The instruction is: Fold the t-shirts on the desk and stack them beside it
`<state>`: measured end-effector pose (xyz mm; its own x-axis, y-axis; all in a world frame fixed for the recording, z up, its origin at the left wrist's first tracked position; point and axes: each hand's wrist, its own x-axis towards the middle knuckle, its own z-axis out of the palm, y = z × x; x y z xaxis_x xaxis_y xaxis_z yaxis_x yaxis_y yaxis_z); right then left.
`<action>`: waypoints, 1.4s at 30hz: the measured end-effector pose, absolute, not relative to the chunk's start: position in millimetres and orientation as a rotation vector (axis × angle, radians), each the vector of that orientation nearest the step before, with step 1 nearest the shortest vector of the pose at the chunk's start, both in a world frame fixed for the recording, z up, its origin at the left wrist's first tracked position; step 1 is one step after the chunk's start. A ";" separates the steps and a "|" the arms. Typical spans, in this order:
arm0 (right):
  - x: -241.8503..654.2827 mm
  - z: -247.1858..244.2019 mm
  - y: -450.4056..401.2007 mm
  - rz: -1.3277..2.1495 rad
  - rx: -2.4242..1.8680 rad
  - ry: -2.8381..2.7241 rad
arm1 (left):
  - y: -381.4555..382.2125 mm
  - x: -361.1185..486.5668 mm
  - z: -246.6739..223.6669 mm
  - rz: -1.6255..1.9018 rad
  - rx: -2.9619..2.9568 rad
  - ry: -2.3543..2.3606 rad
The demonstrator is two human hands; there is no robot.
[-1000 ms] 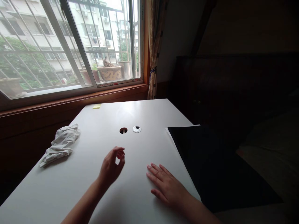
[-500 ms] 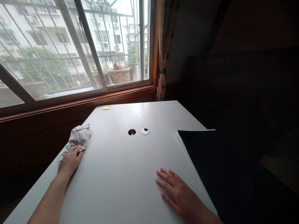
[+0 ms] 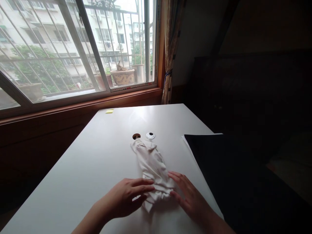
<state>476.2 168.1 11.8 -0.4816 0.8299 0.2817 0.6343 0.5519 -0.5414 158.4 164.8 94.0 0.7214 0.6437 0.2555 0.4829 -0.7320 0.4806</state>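
We have the cloth (image 3: 154,164) below the frame's centre, between our hands. Our right hand (image 3: 191,196) meets its edge, thumb and fingers apart; whether our left hand (image 3: 125,196) grips, we cannot tell. We seem to be positioning it; next calls for steady two-sided contact.

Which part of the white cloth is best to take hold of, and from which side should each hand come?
Probably the near end of the white cloth, left hand from the left and right hand from the right: the cloth runs lengthwise, its near part between both hands, and bunched folds there offer loose fabric to pinch.
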 end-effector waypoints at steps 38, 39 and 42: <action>433.9 104.2 240.5 0.484 -1.187 -1.854 | 220.8 133.1 36.2 1.165 2.487 1.192; 439.6 111.8 244.8 0.510 -1.180 -1.765 | 219.7 131.0 42.1 1.279 2.489 1.201; 451.1 129.2 252.4 0.628 -1.144 -1.532 | 215.3 127.7 54.5 1.605 2.460 1.305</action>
<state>451.1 252.4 129.2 0.0337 0.8997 0.4351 0.3357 0.3999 -0.8529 127.7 215.3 54.5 0.1727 0.5844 0.7929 0.6572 -0.6680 0.3491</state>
